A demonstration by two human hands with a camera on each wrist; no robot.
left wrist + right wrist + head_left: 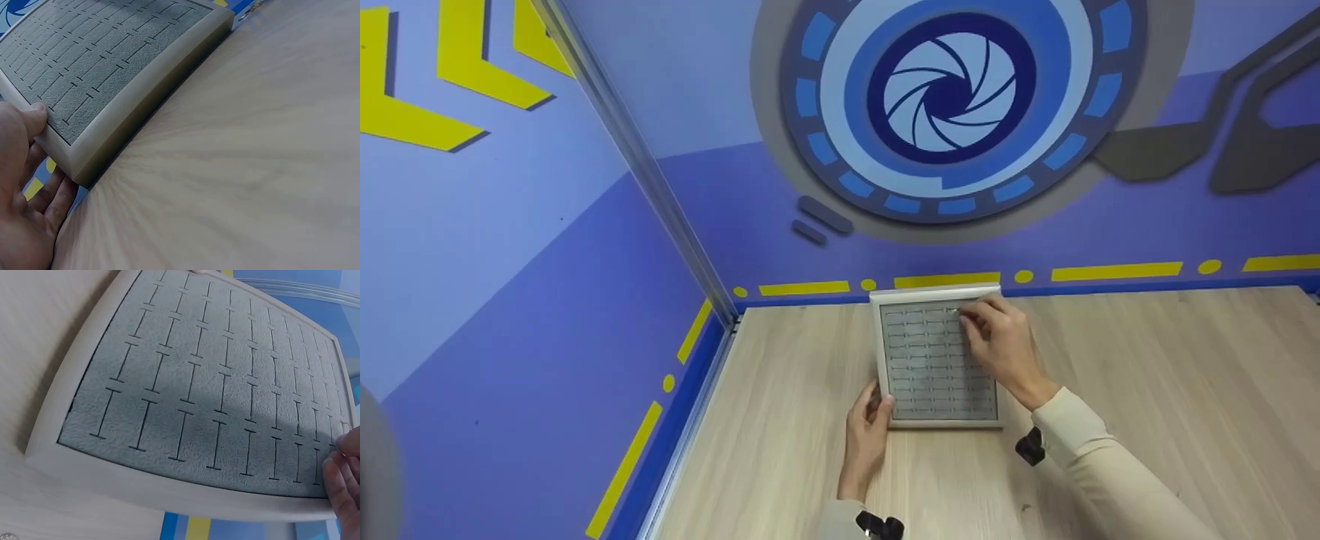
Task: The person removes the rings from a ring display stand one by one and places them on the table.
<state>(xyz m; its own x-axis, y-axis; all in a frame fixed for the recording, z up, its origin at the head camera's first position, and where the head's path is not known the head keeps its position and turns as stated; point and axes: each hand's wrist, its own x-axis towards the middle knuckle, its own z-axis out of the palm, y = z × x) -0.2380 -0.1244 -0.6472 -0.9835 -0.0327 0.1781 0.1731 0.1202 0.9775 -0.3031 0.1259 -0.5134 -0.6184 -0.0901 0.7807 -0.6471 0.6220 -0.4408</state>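
A ring display tray (934,360), with a pale frame and a grey padded face cut with rows of I-shaped slits, is propped up on the table near the back wall. My left hand (867,435) grips its lower left edge, the thumb (36,119) on the front of the frame and the other fingers behind it. At the upper right of the padding, my right hand (1003,337) pinches a small shiny ring (954,310) at a slit in the top row. In the right wrist view, the fingertips (333,472) partly cover this ring.
The wood-grain table (1170,375) runs up to a blue printed back wall (712,202), with a metal corner rail (645,172) at the left. Small shiny jewellery (254,9) shows beyond the tray in the left wrist view. A sparkly piece (8,536) lies at the right wrist view's lower left corner.
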